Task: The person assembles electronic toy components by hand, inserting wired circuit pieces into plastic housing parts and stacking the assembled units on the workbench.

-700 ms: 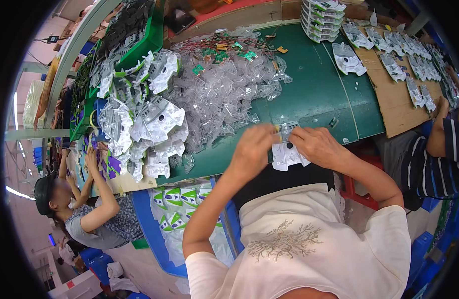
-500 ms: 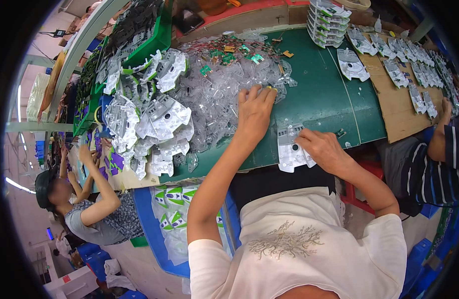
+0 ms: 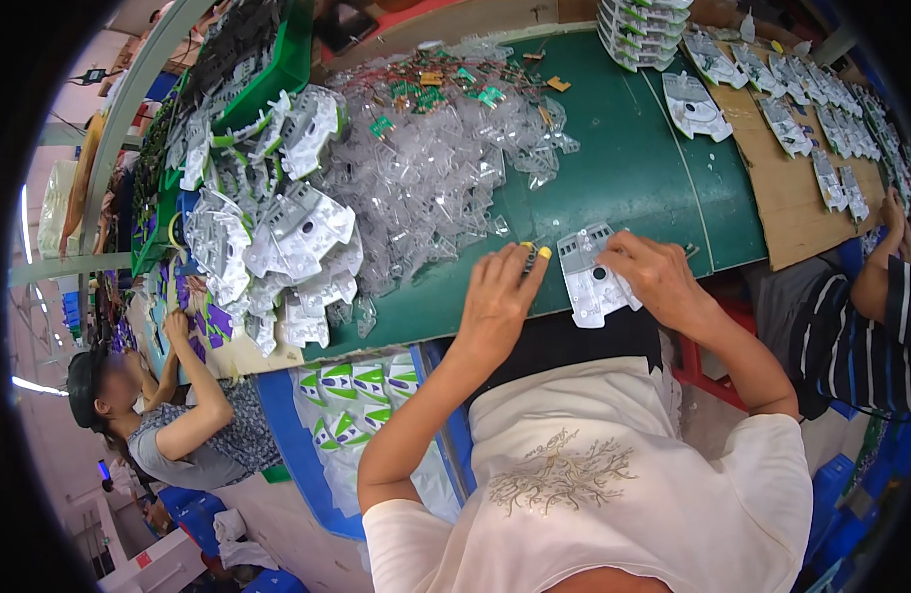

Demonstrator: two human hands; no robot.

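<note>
My right hand [image 3: 655, 281] pinches the upper right edge of a grey-and-white moulded plastic shell [image 3: 592, 280], which has a round dark hole and a row of slots. The shell lies tilted at the front edge of the green table. Just left of it is my left hand [image 3: 497, 296], fingers bent and drawn together, yellow covers on two fingertips. Whatever small piece those fingers may hold is too hidden to name. Behind my left hand spreads a heap of clear plastic parts [image 3: 416, 188]. Small green circuit boards with red wires [image 3: 431, 97] lie on its far side.
More shells [image 3: 297, 237] pile up at the left beside a green crate [image 3: 288, 74]. A stack of shells [image 3: 641, 35] stands at the back. Shells in rows cover a cardboard sheet [image 3: 772, 188] on the right. A co-worker [image 3: 179, 415] sits at left; another person's striped clothing [image 3: 861, 326] shows at right.
My left hand has come back from the clear parts heap toward the shell. The right hand still grips the shell, which has turned slightly and shifted a little.
</note>
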